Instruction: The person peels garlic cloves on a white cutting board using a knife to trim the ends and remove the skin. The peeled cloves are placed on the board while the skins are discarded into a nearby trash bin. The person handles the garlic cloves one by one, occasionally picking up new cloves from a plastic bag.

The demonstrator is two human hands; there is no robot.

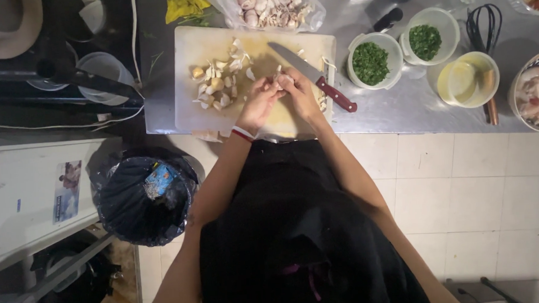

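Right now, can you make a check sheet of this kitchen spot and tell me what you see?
Surface: steel counter with a pale cutting board on it.
Job's things: garlic clove held between both hands; loose cloves and skins; bag of garlic; red-handled knife lying on the board.
Clutter: two tubs of chopped herbs, yellow bowl, whisk, yellow cloth.
Grippers: left hand and right hand pinch the clove together.
Cables: white cord at the counter's left edge.
Surroundings: lined bin, tiled floor.
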